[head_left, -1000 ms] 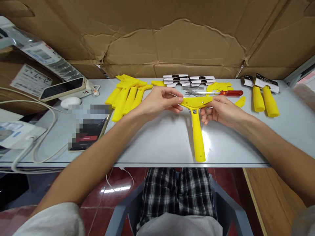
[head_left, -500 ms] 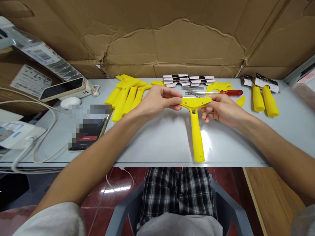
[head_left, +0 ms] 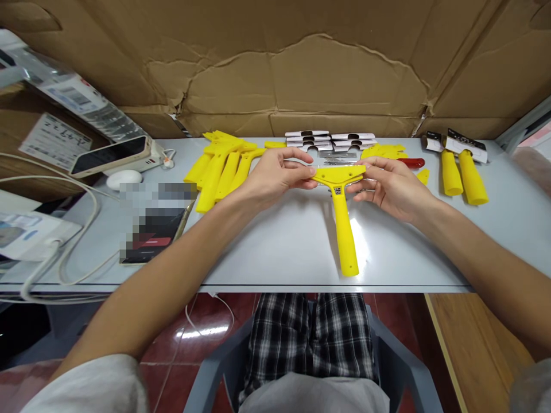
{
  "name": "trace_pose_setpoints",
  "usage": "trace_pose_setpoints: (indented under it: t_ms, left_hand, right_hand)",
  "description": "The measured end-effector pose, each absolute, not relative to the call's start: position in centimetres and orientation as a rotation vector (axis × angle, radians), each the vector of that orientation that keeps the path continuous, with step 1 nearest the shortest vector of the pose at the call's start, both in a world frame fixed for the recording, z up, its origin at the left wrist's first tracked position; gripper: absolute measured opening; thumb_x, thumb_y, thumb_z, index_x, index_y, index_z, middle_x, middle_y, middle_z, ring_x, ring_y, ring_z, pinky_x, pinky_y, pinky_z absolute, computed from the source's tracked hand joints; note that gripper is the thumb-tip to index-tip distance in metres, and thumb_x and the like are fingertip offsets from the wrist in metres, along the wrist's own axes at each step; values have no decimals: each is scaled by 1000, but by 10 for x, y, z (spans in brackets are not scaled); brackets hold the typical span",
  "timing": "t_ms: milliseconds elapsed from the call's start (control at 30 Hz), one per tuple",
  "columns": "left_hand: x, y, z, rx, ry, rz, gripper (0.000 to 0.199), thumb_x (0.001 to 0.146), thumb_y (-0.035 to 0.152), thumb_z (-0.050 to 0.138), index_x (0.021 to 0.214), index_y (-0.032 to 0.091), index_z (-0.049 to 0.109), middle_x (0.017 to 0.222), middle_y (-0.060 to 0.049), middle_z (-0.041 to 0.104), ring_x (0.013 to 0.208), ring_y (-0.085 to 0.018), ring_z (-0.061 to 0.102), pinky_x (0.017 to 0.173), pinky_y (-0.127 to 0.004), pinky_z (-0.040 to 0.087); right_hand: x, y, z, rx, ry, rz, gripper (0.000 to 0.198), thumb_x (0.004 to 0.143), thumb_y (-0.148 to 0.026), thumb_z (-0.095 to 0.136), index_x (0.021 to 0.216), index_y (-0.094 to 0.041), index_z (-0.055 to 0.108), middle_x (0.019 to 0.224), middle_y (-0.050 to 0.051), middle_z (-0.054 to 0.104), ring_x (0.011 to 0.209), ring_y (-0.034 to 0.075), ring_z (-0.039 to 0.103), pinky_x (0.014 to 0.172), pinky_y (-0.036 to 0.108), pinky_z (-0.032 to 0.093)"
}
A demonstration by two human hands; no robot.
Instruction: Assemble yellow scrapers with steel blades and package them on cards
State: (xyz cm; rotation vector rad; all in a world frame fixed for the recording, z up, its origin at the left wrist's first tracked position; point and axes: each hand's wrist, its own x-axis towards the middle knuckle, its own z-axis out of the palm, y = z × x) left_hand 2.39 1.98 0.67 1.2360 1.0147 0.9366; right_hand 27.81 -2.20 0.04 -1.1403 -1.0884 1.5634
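Between my two hands is a yellow T-shaped scraper (head_left: 344, 229), its wide head away from me and its handle pointing toward the table's front edge. My left hand (head_left: 282, 172) pinches the head's left end between thumb and fingers. At the right end, my right hand (head_left: 385, 186) grips the head with its fingers curled. A small dark square marking shows at the neck. Just beyond the head lie some thin metal blades (head_left: 338, 155). A red-handled screwdriver (head_left: 413, 163) is partly hidden behind my right hand.
Several yellow scraper handles (head_left: 219, 166) are piled left of my left hand. White packets (head_left: 307, 139) and yellow flat pieces (head_left: 385, 151) lie at the back. Two carded scrapers (head_left: 451, 175) rest at the right. A phone (head_left: 161, 229), a charging phone (head_left: 109, 155) and cables occupy the left.
The scraper has tilted and shifted slightly up and away from me, and the marking at its neck now shows fully. My right hand has moved a little with it, covering more of the screwdriver.
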Motion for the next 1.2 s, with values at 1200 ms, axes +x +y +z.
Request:
trace_pose_setpoints:
  t_ms: [1200]
  left_hand:
    - [36, 8, 6, 1186, 989, 986, 29, 82, 7, 84, 107, 13, 71, 74, -2, 76, 70, -15, 76, 75, -28, 63]
  right_hand:
    - [281, -24, -2, -1142, -1084, 1574, 54, 84, -17, 77, 132, -12, 52, 98, 9, 68, 85, 15, 73, 84, 31, 67]
